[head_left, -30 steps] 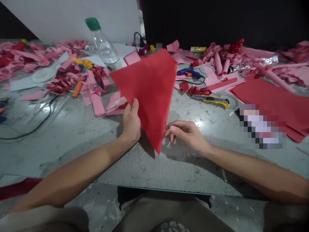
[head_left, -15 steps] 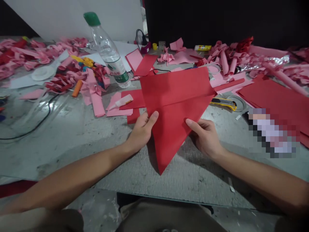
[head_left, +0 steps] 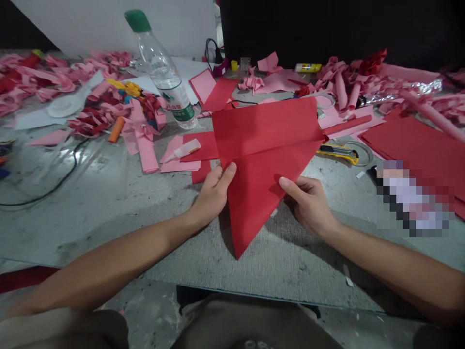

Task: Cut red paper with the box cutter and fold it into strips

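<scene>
A folded sheet of red paper (head_left: pixel 267 160) is held up over the table in front of me, its pointed corner toward me and a broad flat band along the far side. My left hand (head_left: pixel 214 194) pinches its left edge, thumb on top. On the right slanting edge, my right hand (head_left: pixel 308 201) grips the sheet with the thumb above and the fingers curled beneath. The fingers under the paper are partly hidden. Just left of the sheet lies a small white glue bottle (head_left: pixel 184 150) on pink and red paper pieces. A yellow utility knife (head_left: pixel 338 153) rests beyond my right hand.
A water bottle with a green cap (head_left: pixel 170 82) stands back left. Crumpled pink paper (head_left: pixel 22 87) is heaped along the rear. Red sheets (head_left: pixel 417 145) are stacked at right, beside a pixelated object (head_left: pixel 410 198). The table's front edge (head_left: pixel 232 299) runs close to me.
The paper's near point has shifted slightly left and up, and the sheet has tilted a little. Both hands keep their hold. The whole view has moved slightly.
</scene>
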Motion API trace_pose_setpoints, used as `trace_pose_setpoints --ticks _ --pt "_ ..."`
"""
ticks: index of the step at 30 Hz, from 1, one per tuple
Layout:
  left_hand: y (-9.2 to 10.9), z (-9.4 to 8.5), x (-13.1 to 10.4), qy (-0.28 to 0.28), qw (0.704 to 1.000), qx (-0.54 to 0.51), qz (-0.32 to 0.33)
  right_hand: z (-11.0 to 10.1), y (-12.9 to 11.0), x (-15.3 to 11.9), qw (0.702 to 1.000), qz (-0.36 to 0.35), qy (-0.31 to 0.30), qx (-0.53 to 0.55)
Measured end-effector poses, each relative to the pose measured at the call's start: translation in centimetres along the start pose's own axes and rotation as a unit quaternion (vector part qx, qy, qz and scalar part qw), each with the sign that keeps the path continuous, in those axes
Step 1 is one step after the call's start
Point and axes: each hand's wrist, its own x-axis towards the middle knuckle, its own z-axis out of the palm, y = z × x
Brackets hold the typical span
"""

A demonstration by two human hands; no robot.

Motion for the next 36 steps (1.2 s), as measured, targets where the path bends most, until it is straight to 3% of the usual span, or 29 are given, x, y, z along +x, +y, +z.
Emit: trace_pose_setpoints --ticks 9,17,28,36 --pt "-0.29 -0.33 -0.04 0.020 0.999 0.030 -0.009 0.04 0.26 0.03 1.000 -0.011 0.001 -0.028" --pt "0.21 0.21 0.09 -0.057 0.998 -0.023 0.013 0.00 0.25 0.04 0.996 -0.036 0.023 -0.075" --pt "0.12 0.02 0.15 -0.024 0.999 0.036 0.025 -0.29 0.78 -0.11 0.999 -0.008 0.034 0.004" --pt "0.19 -0.33 0.01 -0.003 0.993 0.114 -0.011 0.36 0.47 0.14 0.999 -0.012 0.027 0.042"
